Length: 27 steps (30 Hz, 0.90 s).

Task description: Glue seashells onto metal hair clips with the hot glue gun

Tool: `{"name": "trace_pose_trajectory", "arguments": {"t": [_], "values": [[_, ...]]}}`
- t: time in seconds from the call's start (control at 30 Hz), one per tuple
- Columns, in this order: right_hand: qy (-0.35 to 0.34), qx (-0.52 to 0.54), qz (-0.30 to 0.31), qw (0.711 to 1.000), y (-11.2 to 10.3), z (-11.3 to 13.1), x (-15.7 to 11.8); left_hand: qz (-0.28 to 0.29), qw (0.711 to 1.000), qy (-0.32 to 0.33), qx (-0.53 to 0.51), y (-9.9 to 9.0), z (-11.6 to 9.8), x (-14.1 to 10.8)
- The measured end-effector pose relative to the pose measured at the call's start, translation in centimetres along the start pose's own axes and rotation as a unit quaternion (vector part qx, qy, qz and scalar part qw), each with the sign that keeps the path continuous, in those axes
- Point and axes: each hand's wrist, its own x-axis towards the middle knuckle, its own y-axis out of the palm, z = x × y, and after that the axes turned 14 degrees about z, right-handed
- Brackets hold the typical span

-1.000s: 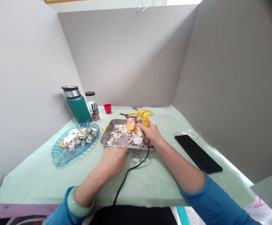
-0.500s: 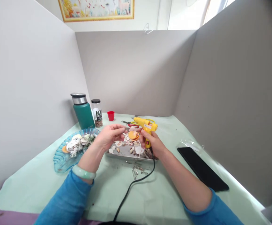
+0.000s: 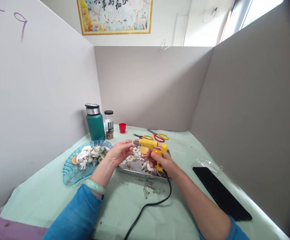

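My right hand is wrapped round the handle of a yellow glue gun, whose nozzle points left. My left hand pinches a small, thin item at its fingertips, right by the nozzle; the item is too small to name. Below both hands lies a metal tray with shells and orange discs, partly hidden by my right hand. Several small metal clips are scattered in front of the tray.
On the left are a blue glass dish of shells, a green bottle, a jar and a red cup. Scissors lie behind the tray. A black slab lies right. The black cord runs toward me.
The view has tilted up slightly. The glue gun's nozzle has come left to the item at my left fingertips, and the gun now lies more level.
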Motion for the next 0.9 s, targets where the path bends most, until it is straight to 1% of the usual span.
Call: {"name": "trace_pose_trajectory", "arguments": {"t": [0.1,0.2,0.37,0.6,0.9], "values": [[-0.008,-0.012,0.011,1.000,0.1,0.1,0.0,-0.004,1.000,0.004,0.007,-0.1,0.1,0.0],[-0.012,-0.029,0.005,0.999,0.1,-0.1,0.1,0.000,1.000,0.003,0.025,-0.3,0.2,0.1],[0.000,-0.062,-0.011,0.998,0.2,-0.3,0.2,0.013,0.999,0.010,0.036,-0.5,0.3,0.2],[0.002,-0.094,-0.022,0.995,0.2,-0.4,0.1,0.005,0.999,0.033,0.037,-0.9,0.5,0.4],[0.024,-0.114,-0.009,0.993,0.2,-0.6,0.2,0.001,0.999,0.038,0.039,-1.2,0.5,0.6]]}}
